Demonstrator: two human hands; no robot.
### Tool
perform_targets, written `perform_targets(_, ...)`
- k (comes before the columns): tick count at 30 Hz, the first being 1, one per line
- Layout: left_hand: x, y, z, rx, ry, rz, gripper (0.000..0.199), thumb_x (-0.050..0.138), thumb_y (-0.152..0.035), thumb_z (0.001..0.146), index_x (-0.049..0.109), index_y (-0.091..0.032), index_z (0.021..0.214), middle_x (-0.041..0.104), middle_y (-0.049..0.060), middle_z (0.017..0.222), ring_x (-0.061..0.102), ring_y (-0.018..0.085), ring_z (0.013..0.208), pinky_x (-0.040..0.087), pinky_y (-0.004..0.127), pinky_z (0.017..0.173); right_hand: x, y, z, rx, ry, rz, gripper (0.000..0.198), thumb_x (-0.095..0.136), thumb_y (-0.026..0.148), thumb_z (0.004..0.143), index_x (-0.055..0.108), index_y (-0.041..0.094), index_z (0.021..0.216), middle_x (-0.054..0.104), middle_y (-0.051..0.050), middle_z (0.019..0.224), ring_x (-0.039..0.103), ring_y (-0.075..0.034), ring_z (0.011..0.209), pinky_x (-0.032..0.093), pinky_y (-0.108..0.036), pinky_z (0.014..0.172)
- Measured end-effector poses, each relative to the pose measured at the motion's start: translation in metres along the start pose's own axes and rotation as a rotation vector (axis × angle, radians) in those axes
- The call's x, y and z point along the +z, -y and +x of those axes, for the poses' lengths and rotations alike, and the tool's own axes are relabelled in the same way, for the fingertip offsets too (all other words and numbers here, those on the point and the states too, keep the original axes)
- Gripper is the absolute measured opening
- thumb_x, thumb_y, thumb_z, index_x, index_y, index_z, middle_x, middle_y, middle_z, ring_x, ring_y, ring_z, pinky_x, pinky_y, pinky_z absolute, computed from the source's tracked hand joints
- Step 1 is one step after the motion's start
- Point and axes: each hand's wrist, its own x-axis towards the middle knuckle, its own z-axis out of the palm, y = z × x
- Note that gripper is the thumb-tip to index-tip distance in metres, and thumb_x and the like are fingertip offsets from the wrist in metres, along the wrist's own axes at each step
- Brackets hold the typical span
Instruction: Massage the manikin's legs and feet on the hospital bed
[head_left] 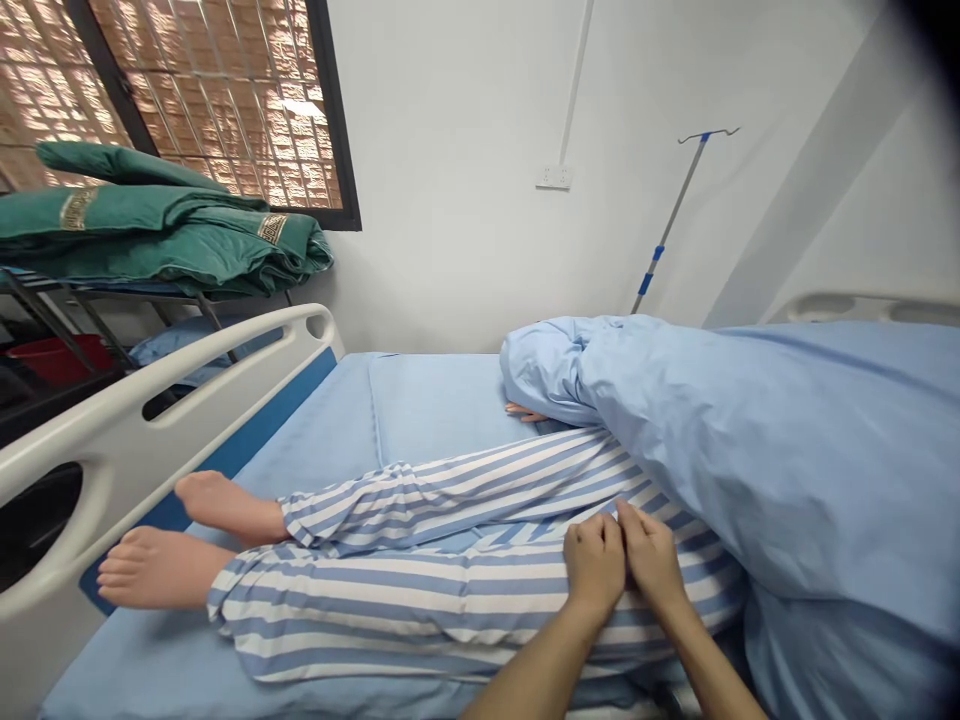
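A manikin lies on the bed in blue-and-white striped trousers [420,590], its bare feet [169,568] toward the left end. My left hand [595,562] is closed over the upper thigh of the nearer leg, knuckles up, fingers curled into the trouser cloth. Close beside it, my right hand [651,556] is closed on the same cloth, the two thumbs near each other. The fingertips of both hands are hidden. A light blue quilt [697,430] is folded back over the manikin's upper body. The manikin's fingers [525,412] show from under its edge.
A cream bed end board [217,350] stands beyond the feet. The light blue sheet [435,385] covers the mattress. Green folded bedding [172,235] rests on a rack at the left, below a barred window. An IV pole [675,215] rises behind the bed, near a wall socket [553,178].
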Motion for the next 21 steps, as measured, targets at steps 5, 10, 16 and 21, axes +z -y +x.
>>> perform_targets(5,0.001,0.001,-0.003,0.01,0.021,0.055,0.042,0.023,-0.032,0.081,0.056,-0.018,0.058,0.059,0.004,0.061,0.045,0.012,0.058,0.027,0.025,0.058,-0.007,-0.013,0.005,-0.094,-0.017,-0.203,0.039,0.037,0.042,0.077,0.04,0.015,0.049,0.037,0.003,0.044,0.033,-0.009,0.047,0.028,-0.02,0.046)
perform_targets(10,0.002,0.002,0.0,0.042,0.037,-0.012,0.041,0.025,-0.031,0.08,0.053,-0.017,0.053,0.055,0.002,0.053,0.041,0.01,0.053,0.025,0.023,0.053,-0.005,-0.021,0.004,-0.097,-0.041,-0.228,0.041,0.036,0.043,0.078,0.04,0.015,0.048,0.038,0.003,0.043,0.034,-0.009,0.046,0.029,-0.02,0.046)
perform_targets(16,0.007,-0.019,0.01,0.084,0.006,-0.167,0.04,0.028,-0.033,0.078,0.051,-0.015,0.05,0.05,-0.001,0.049,0.036,0.008,0.048,0.025,0.021,0.05,-0.011,-0.02,0.003,-0.032,-0.082,-0.122,0.04,0.036,0.044,0.076,0.051,0.012,0.058,0.05,-0.002,0.052,0.043,-0.013,0.053,0.034,-0.022,0.05)
perform_targets(21,0.015,-0.014,0.007,0.045,0.037,0.049,0.039,0.028,-0.032,0.078,0.059,-0.017,0.059,0.06,0.004,0.06,0.045,0.011,0.055,0.027,0.024,0.055,-0.012,-0.022,0.003,0.038,-0.175,-0.035,0.038,0.04,0.045,0.073,0.049,0.013,0.055,0.046,-0.001,0.051,0.04,-0.012,0.052,0.034,-0.021,0.049)
